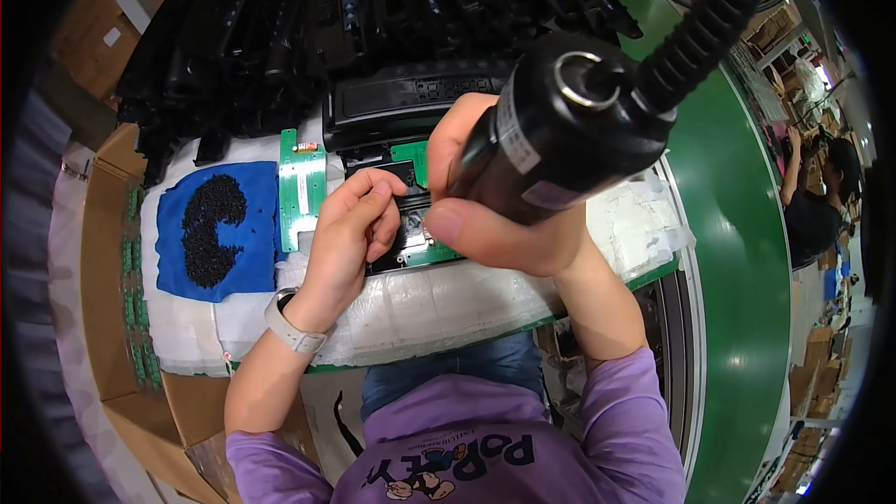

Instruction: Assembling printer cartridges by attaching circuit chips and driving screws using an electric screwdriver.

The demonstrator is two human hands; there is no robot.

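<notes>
The white-covered surface (pixel 411 322) spreads under both hands, with a crowded row of black plastic housings (pixel 373 19) heaped along its far side. Just in front of that row lies a long black front panel (pixel 392 107) with display-shaped cutouts. The right hand (pixel 513 243) has its fingers wrapped round the barrel of a black corded power screwdriver (pixel 541 154), its ribbed cable sleeve and metal hanging ring uppermost; the tip is hidden beneath. Below and between the two hands lies an open black housing (pixel 411 222) with a green circuit board (pixel 409 157) in its far part. The left hand (pixel 355 215) is over this housing's left part, its fingers curled and narrow, thumb close to forefinger; whether they pinch a small piece or touch the housing, I cannot tell. To the left, a blue cloth (pixel 257 266) carries a curved heap of tiny black screws (pixel 213 247), and a narrow loose green board (pixel 303 196) lies between cloth and housing. Of the writing, the largest is dark lettering with a cartoon figure on the wearer's purple shirt (pixel 467 429); the screwdriver bears a pale rectangular label (pixel 519 145) with small print, and the loose board a slim white strip.
</notes>
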